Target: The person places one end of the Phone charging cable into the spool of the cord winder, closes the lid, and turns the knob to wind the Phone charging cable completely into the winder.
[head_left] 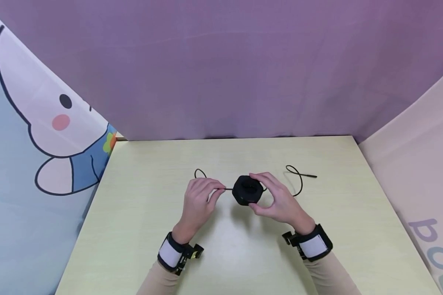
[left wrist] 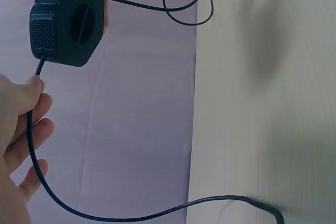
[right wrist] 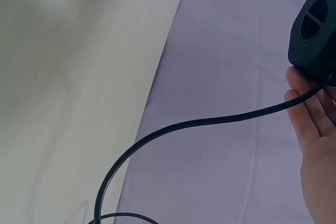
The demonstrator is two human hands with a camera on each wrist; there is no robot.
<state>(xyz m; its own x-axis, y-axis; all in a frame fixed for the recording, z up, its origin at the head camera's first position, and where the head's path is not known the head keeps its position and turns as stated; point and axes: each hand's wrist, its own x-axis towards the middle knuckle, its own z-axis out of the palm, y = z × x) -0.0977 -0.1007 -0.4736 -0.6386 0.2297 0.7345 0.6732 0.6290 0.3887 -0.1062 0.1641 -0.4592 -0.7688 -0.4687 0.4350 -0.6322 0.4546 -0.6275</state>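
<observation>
A black hexagonal cable winder (head_left: pixel 247 190) is held up over the table, with a round recessed centre crossed by a bar. My right hand (head_left: pixel 278 203) grips its right side between thumb and fingers. Beside it, my left hand (head_left: pixel 199 203) pinches the thin black cable (head_left: pixel 229 189) close to where it leaves the winder's left side. In the left wrist view, a studded patch (left wrist: pixel 42 35) shows on the winder's edge, and the cable (left wrist: pixel 142 220) hangs past the fingers in a long curve. More cable (right wrist: pixel 210 121) runs from the winder's other side in the right wrist view.
Under both hands spreads a pale wooden table (head_left: pixel 151 254). The cable's right end (head_left: pixel 310 175) lies beyond the right hand in a small loop. A purple curtain (head_left: pixel 225 82) rises at the table's far edge, with printed cloths (head_left: pixel 409 172) on either side.
</observation>
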